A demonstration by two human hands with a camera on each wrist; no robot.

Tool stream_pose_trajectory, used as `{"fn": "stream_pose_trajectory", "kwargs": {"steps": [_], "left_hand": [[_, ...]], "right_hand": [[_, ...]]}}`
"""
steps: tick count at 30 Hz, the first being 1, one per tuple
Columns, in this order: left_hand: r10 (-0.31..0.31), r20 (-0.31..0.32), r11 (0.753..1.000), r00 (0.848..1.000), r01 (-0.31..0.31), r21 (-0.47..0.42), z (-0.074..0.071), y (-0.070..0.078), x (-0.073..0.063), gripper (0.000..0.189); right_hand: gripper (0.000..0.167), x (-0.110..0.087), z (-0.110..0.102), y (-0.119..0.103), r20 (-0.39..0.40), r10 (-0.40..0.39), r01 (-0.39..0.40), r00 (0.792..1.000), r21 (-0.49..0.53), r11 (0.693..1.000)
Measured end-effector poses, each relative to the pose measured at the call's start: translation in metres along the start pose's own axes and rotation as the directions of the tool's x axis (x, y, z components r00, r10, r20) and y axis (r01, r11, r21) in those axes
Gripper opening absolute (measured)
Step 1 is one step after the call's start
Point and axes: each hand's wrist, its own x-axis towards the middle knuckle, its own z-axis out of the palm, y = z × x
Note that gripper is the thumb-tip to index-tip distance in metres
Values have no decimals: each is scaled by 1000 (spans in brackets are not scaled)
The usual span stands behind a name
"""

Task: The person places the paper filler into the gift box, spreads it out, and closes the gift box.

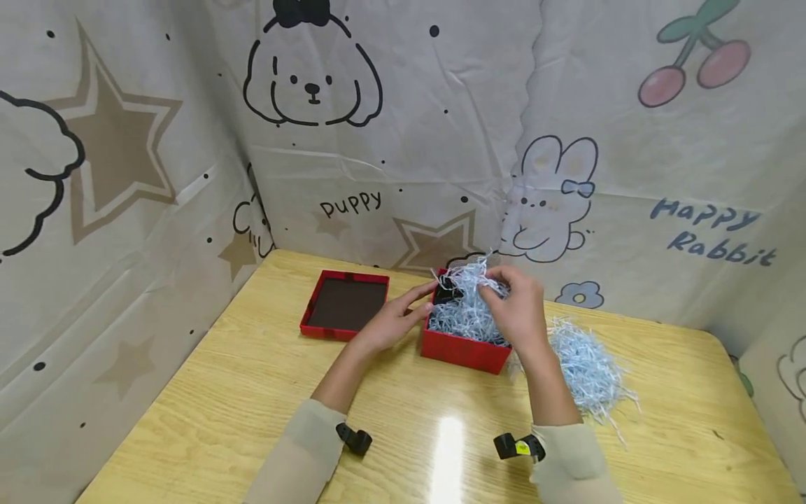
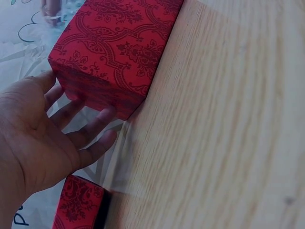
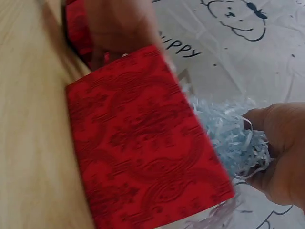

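Observation:
A red patterned box stands without its lid on the table, packed with pale blue shredded paper. My left hand touches the box's left side, its fingers spread and only lightly bent. Over the box's right part, my right hand pinches a clump of the shreds between thumb and fingers. A black item shows inside at the box's back left, partly covered by paper.
Left of the box lies its red lid, dark inside turned up. A loose heap of the same shredded paper sits on the wooden table at right. A printed cloth hangs along the back and sides.

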Motion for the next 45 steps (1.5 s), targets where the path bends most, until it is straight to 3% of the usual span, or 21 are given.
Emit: {"fn": "stream_pose_trajectory", "kwargs": {"steps": [5, 13, 18, 25, 33, 38, 45], "left_hand": [[15, -6, 1000, 1000, -15, -13, 0, -1, 1, 54], [8, 18, 1000, 1000, -8, -19, 1, -2, 3, 56], [6, 12, 1000, 1000, -6, -6, 0, -2, 2, 56], [3, 12, 1000, 1000, -3, -20, 0, -1, 1, 56], [14, 16, 1000, 1000, -14, -16, 3, 0, 4, 56], [10, 4, 1000, 1000, -10, -5, 3, 0, 4, 56], [3, -1, 1000, 1000, -3, 8, 2, -1, 2, 56]], "right_hand": [[15, -7, 9, 9, 161, -5, 15, 987, -61, 998], [16, -10, 23, 12, 370, 24, 72, 929, -241, 968], [16, -6, 33, 9, 436, 10, 89, 900, -206, 975], [17, -2, 39, 8, 506, 56, 31, 860, -162, 986], [25, -6, 15, 8, 446, 58, -9, 893, -111, 994], [33, -7, -16, 3, 417, 92, -76, 904, -54, 996], [35, -17, -63, 15, 332, 81, -86, 940, 2, 996]]}}
